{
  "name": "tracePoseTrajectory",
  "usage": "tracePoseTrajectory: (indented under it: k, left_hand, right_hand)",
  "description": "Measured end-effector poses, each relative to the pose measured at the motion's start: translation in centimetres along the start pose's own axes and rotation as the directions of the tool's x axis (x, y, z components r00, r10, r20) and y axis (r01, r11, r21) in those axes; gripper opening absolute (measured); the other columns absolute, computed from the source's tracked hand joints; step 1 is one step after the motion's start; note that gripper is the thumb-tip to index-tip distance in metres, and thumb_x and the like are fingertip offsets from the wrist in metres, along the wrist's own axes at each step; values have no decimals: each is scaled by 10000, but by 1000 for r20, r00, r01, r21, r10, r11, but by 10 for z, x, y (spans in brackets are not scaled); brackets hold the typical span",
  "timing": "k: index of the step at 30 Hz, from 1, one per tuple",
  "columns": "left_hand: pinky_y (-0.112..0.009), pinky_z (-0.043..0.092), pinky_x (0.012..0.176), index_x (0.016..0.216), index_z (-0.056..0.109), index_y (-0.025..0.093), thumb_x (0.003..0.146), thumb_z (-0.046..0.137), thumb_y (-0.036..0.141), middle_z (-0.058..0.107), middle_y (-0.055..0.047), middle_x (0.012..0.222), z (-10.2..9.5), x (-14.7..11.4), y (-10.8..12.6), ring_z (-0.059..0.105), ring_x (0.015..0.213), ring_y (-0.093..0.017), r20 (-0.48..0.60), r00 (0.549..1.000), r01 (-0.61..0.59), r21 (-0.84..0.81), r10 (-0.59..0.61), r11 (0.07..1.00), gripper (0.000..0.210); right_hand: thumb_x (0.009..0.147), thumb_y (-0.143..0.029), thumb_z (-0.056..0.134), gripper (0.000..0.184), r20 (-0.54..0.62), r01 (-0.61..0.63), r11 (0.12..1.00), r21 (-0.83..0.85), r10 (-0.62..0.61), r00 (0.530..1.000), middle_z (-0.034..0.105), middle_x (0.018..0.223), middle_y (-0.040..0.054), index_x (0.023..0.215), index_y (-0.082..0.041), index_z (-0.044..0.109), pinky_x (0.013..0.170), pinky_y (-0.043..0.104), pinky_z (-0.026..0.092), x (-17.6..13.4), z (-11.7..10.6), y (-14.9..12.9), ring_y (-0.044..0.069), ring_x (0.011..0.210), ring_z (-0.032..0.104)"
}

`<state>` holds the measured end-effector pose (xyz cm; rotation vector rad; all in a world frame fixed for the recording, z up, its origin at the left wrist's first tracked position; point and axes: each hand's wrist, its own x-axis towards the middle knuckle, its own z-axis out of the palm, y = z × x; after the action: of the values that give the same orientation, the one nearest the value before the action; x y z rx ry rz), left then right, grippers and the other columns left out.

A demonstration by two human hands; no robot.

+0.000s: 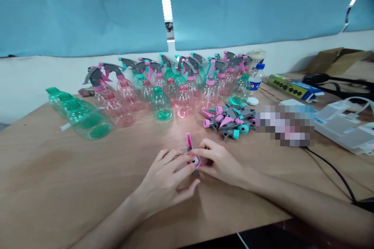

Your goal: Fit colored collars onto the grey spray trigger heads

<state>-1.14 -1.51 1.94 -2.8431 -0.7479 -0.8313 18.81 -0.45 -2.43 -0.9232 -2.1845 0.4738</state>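
Close to the front of the table, both hands are at one trigger spray head with a pink collar (198,162) and a pink trigger (188,140). My right hand (217,161) pinches the collar from the right, fingers curled round it. From the left, my left hand (169,177) has its fingertips on the collar's white inside, with the thumb apart below. The fingers partly hide the spray head. Beyond the right hand lies a pile of loose grey spray heads (230,120) with pink or teal collars.
Several clear pink bottles (184,103) and green bottles (161,105) stand along the back, many with spray heads on. Blurred green bottles (84,118) are at the left. On the right are a Pepsi bottle (255,81), a boxed power strip (295,87), a white plastic holder (341,120) and a black cable (333,169).
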Motion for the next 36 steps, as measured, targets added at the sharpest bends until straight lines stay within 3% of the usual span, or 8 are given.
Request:
tracePoseTrajectory:
  k: [11, 18, 25, 36]
  left_hand:
    - [-324, 410, 745, 922, 594, 192, 837, 540, 182, 672, -24, 931, 9, -4, 1, 551, 875, -205, 65, 997, -38, 43, 35, 998, 101]
    - [-350, 448, 676, 955, 600, 167, 839, 540, 200, 612, -107, 990, 8, -5, 0, 545, 850, -240, -4, 999, -37, 122, 38, 992, 135]
    - [-406, 491, 728, 957, 627, 181, 802, 575, 207, 554, -127, 1040, 10, -6, -11, 536, 915, -265, -66, 998, 19, 90, -13, 996, 165]
    - [-341, 516, 735, 982, 623, 183, 783, 615, 209, 546, -101, 1041, 6, -7, -4, 523, 888, -209, -3, 1000, 4, -113, -5, 994, 200]
  right_hand:
    - [805, -171, 633, 249, 39, -1, 1000, -15, 1, 999, 524, 831, 24, 1053, -160, 649, 631, 244, 468, -1, 0, -3, 127, 706, 520]
    - [807, -197, 647, 264, 53, -4, 1000, -16, 5, 999, 491, 812, 17, 1070, -179, 661, 621, 238, 453, 0, -2, -2, 128, 708, 508]
    - [813, -212, 644, 267, 74, -31, 1000, 7, 30, 997, 504, 846, 24, 1078, -178, 654, 634, 248, 453, 1, -3, -3, 130, 720, 512]
    - [813, -223, 657, 344, 100, -45, 998, 36, 41, 994, 490, 838, 7, 1156, -235, 630, 612, 234, 439, -1, -2, 1, 119, 698, 495]
